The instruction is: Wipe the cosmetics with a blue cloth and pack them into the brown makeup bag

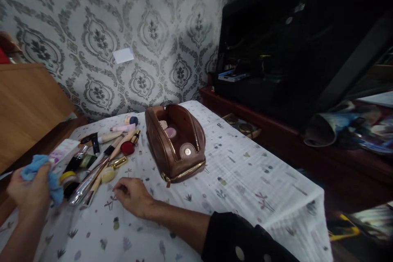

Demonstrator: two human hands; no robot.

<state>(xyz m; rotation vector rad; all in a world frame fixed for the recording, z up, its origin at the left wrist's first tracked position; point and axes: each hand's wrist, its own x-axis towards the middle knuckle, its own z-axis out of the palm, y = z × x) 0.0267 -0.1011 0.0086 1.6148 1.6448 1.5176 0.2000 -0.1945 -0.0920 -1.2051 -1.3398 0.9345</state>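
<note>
At the left edge, my left hand (pixel 30 192) is closed round a crumpled light blue cloth (pixel 55 184), which spills out past the fingers. My right hand (pixel 133 197) rests on the patterned white cloth of the table, its fingers curled in, with nothing visible in them. Just beyond it lie makeup brushes (pixel 97 180), a yellowish sponge (pixel 107 175) and a gold-capped tube (pixel 119 162). A brown makeup bag (pixel 156 147) stands unzipped in the middle, with a pink sponge (pixel 170 132) inside. Near my left hand is a jar with a yellow lid (pixel 69 178).
More cosmetics lie in the pile, among them a red round item (pixel 127 147), a pale pink tube (pixel 123 128) and a dark-lidded jar (pixel 132 120). A wooden panel (pixel 33 106) borders the left side. A large black screen (pixel 285 49) stands at the right.
</note>
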